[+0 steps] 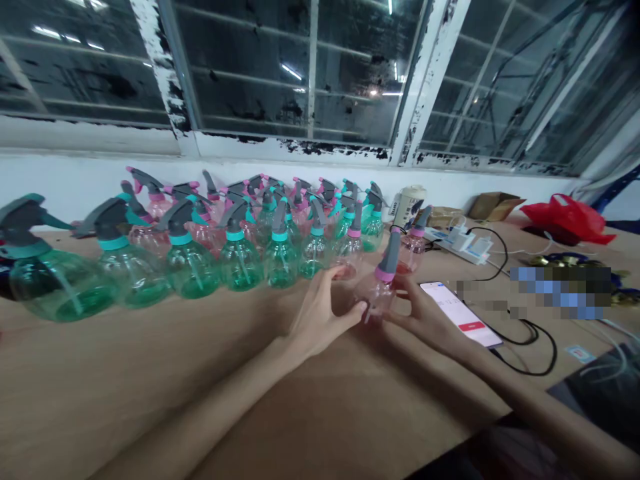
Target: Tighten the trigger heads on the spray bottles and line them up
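Note:
A clear pink spray bottle (373, 297) with a grey trigger head and pink collar stands slightly tilted between my two hands. The thumb of my left hand (317, 310) presses its near left side, while the fingers reach round behind, close to another pink spray bottle (350, 250). On the opposite side, my right hand (425, 317) grips the same bottle with thumb and fingers. To the left runs a front row of green spray bottles (240, 263) with turquoise collars. More pink and green ones crowd behind them. A further pink bottle (413, 250) is just beyond my right hand.
Right of my hands lies a lit phone (460, 313) with a black cable (545, 340). Behind it are a white power strip (460, 245), a printed cylindrical container (409, 207), a cardboard box (495, 205) and a red plastic bag (567, 217). Windows (300, 67) rise behind the wooden table (240, 367).

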`<action>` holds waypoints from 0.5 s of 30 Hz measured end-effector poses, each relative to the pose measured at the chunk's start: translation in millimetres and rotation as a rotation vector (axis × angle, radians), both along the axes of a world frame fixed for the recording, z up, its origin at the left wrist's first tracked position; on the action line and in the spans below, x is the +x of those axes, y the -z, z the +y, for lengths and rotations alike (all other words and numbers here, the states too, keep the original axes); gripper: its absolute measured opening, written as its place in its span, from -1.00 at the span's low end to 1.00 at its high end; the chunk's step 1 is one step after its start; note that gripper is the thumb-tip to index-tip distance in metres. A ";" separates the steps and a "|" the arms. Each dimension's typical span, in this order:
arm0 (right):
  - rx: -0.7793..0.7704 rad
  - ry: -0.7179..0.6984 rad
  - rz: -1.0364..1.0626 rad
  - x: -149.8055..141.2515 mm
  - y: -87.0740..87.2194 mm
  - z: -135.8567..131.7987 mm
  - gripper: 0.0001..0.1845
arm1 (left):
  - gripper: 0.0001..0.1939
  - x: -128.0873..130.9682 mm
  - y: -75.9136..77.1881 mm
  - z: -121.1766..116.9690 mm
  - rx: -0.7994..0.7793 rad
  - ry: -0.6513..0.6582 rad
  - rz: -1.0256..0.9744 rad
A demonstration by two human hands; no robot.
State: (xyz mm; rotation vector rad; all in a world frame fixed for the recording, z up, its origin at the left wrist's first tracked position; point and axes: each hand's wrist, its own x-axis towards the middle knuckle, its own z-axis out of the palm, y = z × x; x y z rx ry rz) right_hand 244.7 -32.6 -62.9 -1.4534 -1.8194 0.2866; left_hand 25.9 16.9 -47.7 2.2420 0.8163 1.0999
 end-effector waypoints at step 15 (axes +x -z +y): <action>0.056 0.354 -0.154 62.3 0.5 104.9 -0.51 | -0.74 0.8 38.0 0.8 0.207 -0.040 0.302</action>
